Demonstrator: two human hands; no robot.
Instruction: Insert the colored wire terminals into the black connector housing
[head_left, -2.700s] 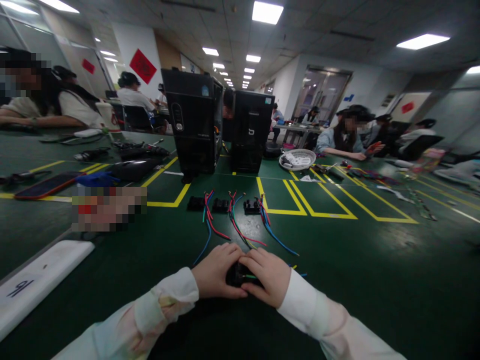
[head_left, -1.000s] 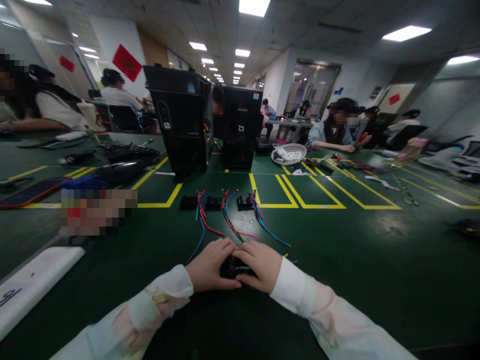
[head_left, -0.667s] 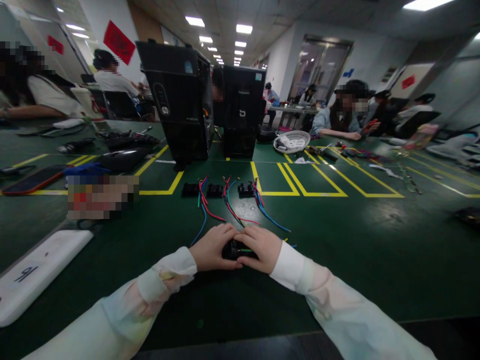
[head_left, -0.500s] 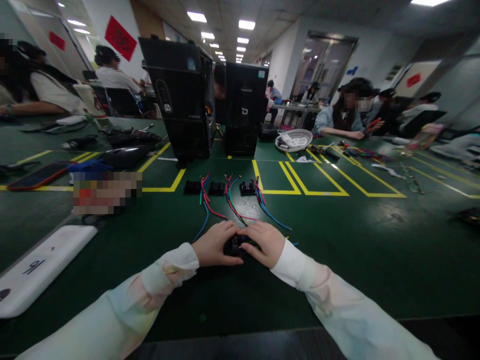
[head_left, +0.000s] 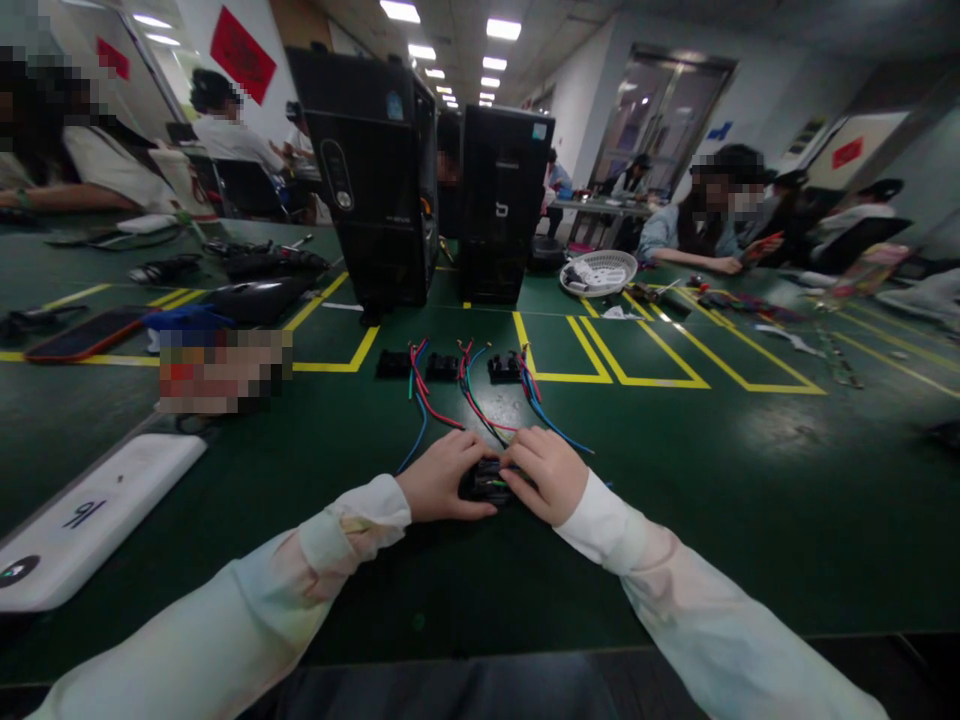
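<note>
A small black plastic part [head_left: 487, 484] lies low over the green table between my hands, with a thin green-yellow wire showing in it. My left hand [head_left: 442, 482] grips its left side, thumb in front and fingers behind. The closed fingertips of my right hand [head_left: 551, 472] press at the part's right end; whether they pinch a wire there is hidden. Just beyond stand similar black parts in a row: a left one [head_left: 394, 364], a middle one [head_left: 442, 367] and a right one [head_left: 504, 368]. Red, blue and green wires [head_left: 427, 408] trail from them towards my hands.
Two black computer towers, one left [head_left: 375, 190] and one right [head_left: 499, 205], stand upright behind the row. A white basket [head_left: 600, 275] sits to their right. On the left are a white power bank-like case [head_left: 97, 520] and a phone [head_left: 90, 335]. Other people sit around.
My right fingers have drawn slightly back to the right, so more of the black part shows. My left hand keeps its grip. The whole view has shifted a little.
</note>
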